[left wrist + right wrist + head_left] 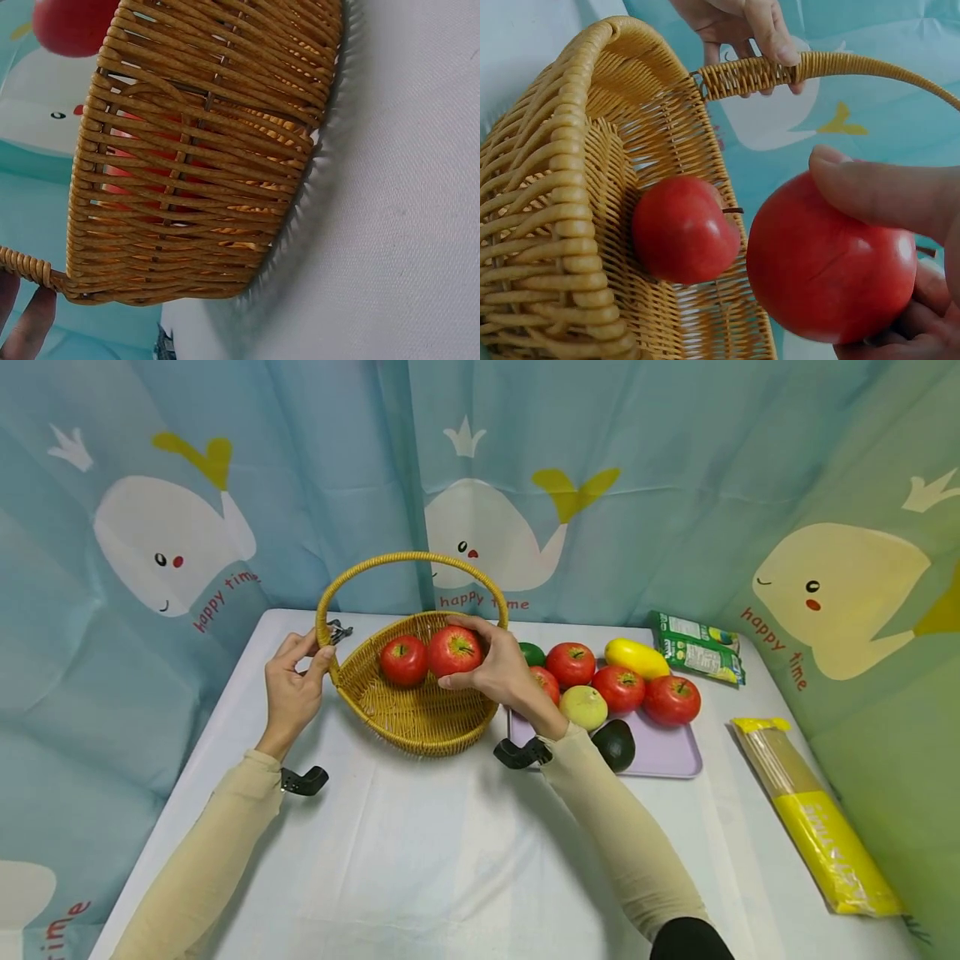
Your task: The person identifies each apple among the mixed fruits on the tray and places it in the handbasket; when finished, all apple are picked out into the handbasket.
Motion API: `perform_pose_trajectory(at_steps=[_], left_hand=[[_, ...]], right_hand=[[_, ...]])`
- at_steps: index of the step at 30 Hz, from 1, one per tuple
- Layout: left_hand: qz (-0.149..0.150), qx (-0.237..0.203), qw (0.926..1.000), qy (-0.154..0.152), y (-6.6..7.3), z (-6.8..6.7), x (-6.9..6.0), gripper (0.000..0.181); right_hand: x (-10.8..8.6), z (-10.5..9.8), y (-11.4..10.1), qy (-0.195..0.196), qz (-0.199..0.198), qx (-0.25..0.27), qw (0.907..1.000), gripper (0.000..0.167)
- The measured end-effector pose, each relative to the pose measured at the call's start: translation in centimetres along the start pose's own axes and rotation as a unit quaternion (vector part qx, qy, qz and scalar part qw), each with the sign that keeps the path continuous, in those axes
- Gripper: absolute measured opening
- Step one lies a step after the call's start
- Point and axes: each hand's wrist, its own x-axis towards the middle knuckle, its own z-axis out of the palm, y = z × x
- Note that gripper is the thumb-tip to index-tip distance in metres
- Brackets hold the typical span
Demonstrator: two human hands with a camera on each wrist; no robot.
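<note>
A yellow-brown wicker basket point(420, 727) with a tall arched handle stands on the white table. My left hand point(294, 685) pinches the base of the handle on the left side; the right wrist view shows its thumb and fingers round the wicker. Inside the basket lies one red apple point(404, 661). A second red apple point(831, 259) is gripped by my right hand point(498, 668), its thumb on one side and fingers on the other. That apple is above the basket's right half. In the left wrist view, the first apple shows dimly through the weave.
Right of the basket, a lilac tray point(675, 760) bears several red apples point(672, 700), a pale green round fruit point(583, 707), an avocado point(614, 745) and a yellow fruit point(636, 658). Green packets point(701, 647) and a yellow noodle pack point(817, 818) lie farther right. A curtain point(337, 485) hangs behind.
</note>
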Motion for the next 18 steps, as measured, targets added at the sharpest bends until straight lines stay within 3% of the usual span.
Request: perform_pose_trajectory(at_steps=[7,18], left_hand=[[0.005,-0.012,0.9999,-0.004,2.1,0.0,-0.1,0.033],[0.009,-0.017,0.9998,-0.009,1.9,0.0,-0.2,0.033]], right_hand=[[1.2,1.0,-0.3,-0.008,-0.002,-0.009,0.9999,0.090],[3.1,1.7,-0.8,0.008,0.065,-0.013,0.9978,0.091]])
